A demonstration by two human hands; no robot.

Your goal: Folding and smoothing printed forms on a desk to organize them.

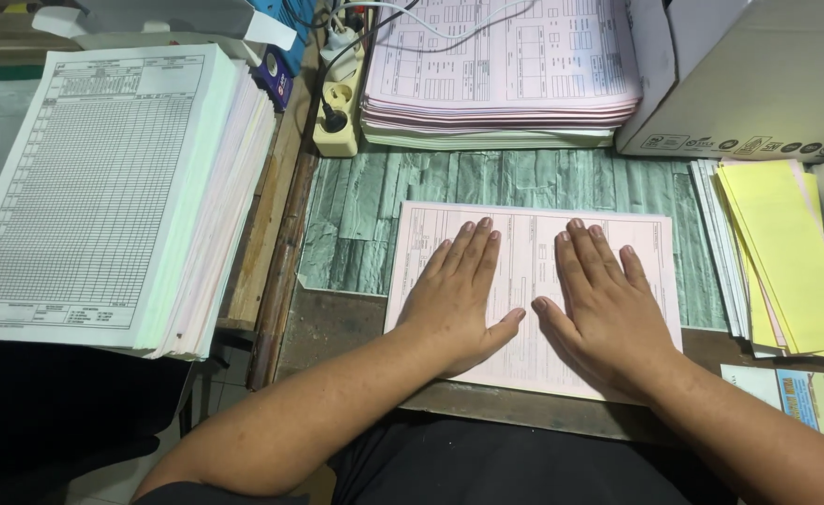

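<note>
on the desk straight in front of the person lies a pale pink printed form (534,281), flat on a green stone-patterned mat (356,224). both hands rest palm down on it, holding nothing: the left hand (459,295) and right hand (604,304) lie side by side, fingers spread narrowly, thumbs nearly touching. behind the form sits a thick stack of pink and white forms (501,70), with a power strip (339,103) just left of it. yellow and white sheets (781,252) fan out at the right, beneath a white cardboard box (749,75). far left, a tall pile of gridded sheets (103,187) leans outward; it looks as if a nudge from an elbow could slide it off. the form's near edge overhangs the desk, so a slipping palm might crease it.
</note>
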